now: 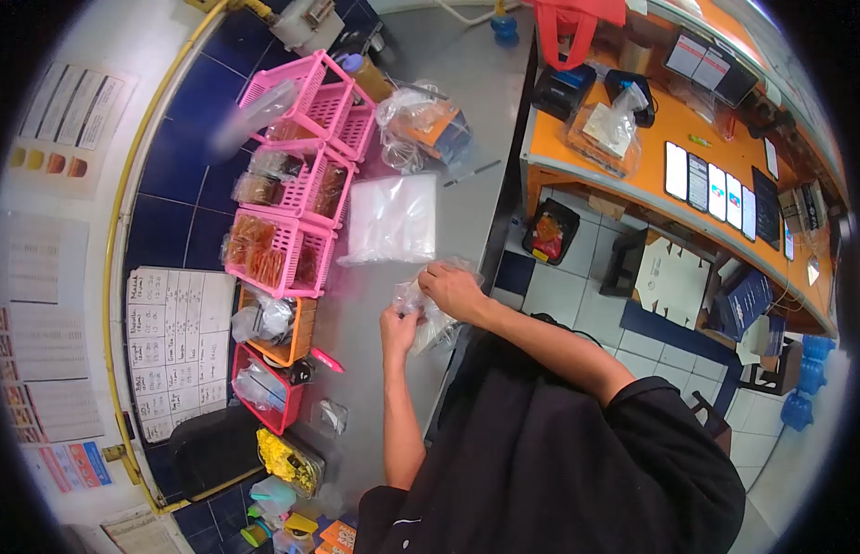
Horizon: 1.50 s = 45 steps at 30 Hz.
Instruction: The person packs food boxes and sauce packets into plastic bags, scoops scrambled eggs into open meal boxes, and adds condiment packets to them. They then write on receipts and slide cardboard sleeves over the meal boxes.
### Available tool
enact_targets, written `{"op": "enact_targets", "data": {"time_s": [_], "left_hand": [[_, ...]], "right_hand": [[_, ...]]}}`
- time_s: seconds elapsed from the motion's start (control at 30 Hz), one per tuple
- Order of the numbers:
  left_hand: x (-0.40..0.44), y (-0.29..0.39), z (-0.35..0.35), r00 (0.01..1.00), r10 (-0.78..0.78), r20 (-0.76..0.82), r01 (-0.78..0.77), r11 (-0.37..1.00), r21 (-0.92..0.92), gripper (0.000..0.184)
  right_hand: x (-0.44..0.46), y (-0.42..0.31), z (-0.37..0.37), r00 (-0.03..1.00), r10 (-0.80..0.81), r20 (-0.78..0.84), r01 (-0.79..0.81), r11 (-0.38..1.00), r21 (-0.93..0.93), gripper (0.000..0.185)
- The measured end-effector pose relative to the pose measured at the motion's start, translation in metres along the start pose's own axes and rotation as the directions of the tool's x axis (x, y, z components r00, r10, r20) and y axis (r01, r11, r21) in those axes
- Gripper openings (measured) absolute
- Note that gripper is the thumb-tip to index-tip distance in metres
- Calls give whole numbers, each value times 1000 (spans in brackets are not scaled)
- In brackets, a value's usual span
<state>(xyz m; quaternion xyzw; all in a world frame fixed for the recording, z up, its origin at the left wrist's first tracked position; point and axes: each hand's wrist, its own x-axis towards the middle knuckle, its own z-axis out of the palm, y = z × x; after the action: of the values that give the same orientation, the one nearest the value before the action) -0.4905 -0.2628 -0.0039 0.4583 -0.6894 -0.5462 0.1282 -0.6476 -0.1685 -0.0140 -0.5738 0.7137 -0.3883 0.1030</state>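
Both hands are at a clear plastic bag [436, 330] over the near edge of the metal counter [370, 369]. My left hand [399, 328] has its fingers closed on the bag's left side. My right hand [451, 291] pinches the top of the same bag. What the bag contains is hard to make out through the crinkled plastic. Just beyond the hands lies a flat stack of white translucent plastic bags [393, 220].
Pink baskets [305, 185] with packets line the wall side, then an orange basket [296, 337] and a red basket [268, 392]. A plastic-wrapped box [435, 129] sits farther up. At right, an orange desk [578, 148] carries several phones [716, 192].
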Motion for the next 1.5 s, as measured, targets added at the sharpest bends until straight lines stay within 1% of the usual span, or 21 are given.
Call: {"op": "enact_targets", "data": {"time_s": [0.07, 0.23, 0.33, 0.37, 0.47, 0.5, 0.57, 0.6, 0.63, 0.7, 0.73, 0.77, 0.97, 1.0, 1.1, 1.3, 1.33, 1.37, 1.43, 1.47, 1.5], "left_hand": [[7, 1, -2, 1000, -11, 15, 10, 998, 66, 24], [10, -2, -1, 997, 0, 80, 7, 997, -82, 26], [2, -2, 0, 998, 46, 44, -41, 995, -90, 23], [-1, -3, 0, 996, 84, 34, -79, 990, -119, 21], [-8, 6, 1, 995, 101, 12, -100, 993, -65, 21], [-8, 4, 1, 996, 91, 5, -91, 992, -85, 21], [-6, 1, 1, 992, 129, 13, -125, 980, -155, 22], [-5, -4, 0, 991, 134, -8, -134, 974, -185, 22], [-4, -8, 0, 989, 146, 0, -144, 978, -151, 24], [-1, -9, 1, 986, 168, -17, -169, 972, -161, 25], [-2, -9, -3, 970, 244, -6, -244, 969, -29, 27], [-2, -7, -5, 949, 314, 12, -313, 943, 111, 29], [12, -23, -2, 950, 308, 53, -311, 947, 83, 33], [14, -22, -4, 945, 311, 98, -324, 931, 168, 32], [9, -15, -4, 935, 352, 44, -351, 903, 248, 31], [6, -18, 3, 892, 449, -47, -435, 882, 183, 33], [-2, -15, 3, 910, 409, -73, -390, 902, 186, 34], [-9, -13, 4, 928, 358, -104, -336, 924, 182, 35], [-21, -21, 12, 856, 455, -247, -430, 890, 149, 35], [-26, -24, 17, 842, 469, -266, -433, 882, 185, 33], [-27, -23, 21, 825, 490, -281, -440, 870, 223, 31]], "right_hand": [[4, 1, 1, 1000, 0, 2, 0, 1000, -4, 15], [12, -10, -5, 976, 206, 76, -203, 978, -42, 15], [17, -6, -2, 962, 232, 145, -233, 972, -13, 15], [15, -4, -4, 961, 228, 156, -228, 974, -17, 15], [6, -8, -27, 993, 28, 112, -54, 970, 239, 34], [1, -10, -32, 991, 24, 131, -54, 972, 229, 34], [-3, -14, -39, 968, -146, 204, 106, 974, 198, 34], [-7, -18, -36, 981, -128, 145, 97, 974, 203, 22], [-9, -17, -30, 974, -154, 167, 124, 976, 178, 22], [-12, -15, -23, 981, -27, 192, -4, 987, 159, 14], [-13, -18, -21, 985, 37, 167, -63, 987, 151, 11], [-9, -22, -21, 984, 12, 180, -36, 991, 131, 11], [-1, -32, -3, 981, 154, 120, -135, 979, -153, 13], [0, -33, 0, 986, 127, 107, -107, 979, -172, 13], [-4, -31, 8, 992, 100, 75, -79, 965, -251, 13], [-9, -41, 18, 992, 114, -53, -122, 975, -186, 16], [-11, -41, 13, 992, 127, -9, -127, 980, -151, 16], [-12, -42, 8, 999, 40, -17, -41, 994, -106, 18], [-21, -53, -6, 997, 62, 54, -56, 993, -108, 17], [-28, -47, -5, 999, -16, 38, 19, 997, -76, 16], [-35, -49, -6, 996, 42, 73, -33, 991, -128, 13]]}}
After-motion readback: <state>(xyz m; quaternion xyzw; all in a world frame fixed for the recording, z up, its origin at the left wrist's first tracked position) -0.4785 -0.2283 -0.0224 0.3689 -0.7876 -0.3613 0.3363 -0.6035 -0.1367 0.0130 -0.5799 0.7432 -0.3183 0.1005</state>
